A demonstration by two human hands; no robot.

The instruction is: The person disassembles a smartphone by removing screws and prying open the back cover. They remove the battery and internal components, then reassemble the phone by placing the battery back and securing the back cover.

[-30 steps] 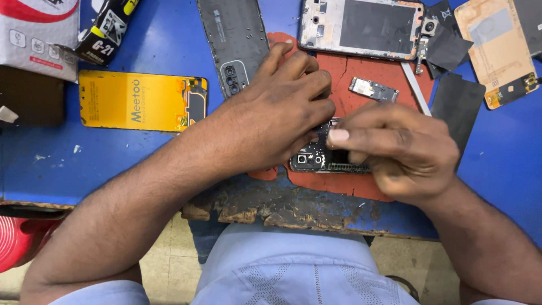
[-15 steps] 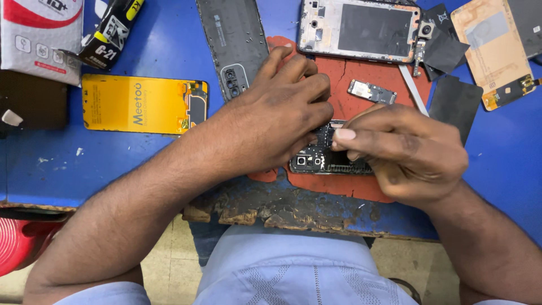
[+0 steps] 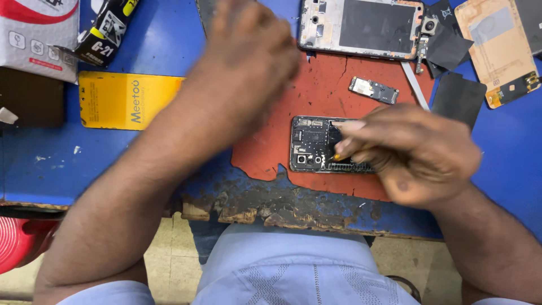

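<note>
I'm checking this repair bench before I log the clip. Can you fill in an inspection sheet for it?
Surface: blue table, front edge worn and chipped; cracked red mat on it.
Job's things: dark circuit board on the mat.
Clutter: phone frame, small loose part, yellow flat pack, dark sheets.
Hands: right hand on the board, fingers pinched; left hand blurred, raised above the mat.
Cables: nothing seen.
Surroundings: red object lower left, tiled floor.

Bare forearms, both hands uncovered, short pale blue sleeves at the shoulders, light blue patterned shirt front
</note>
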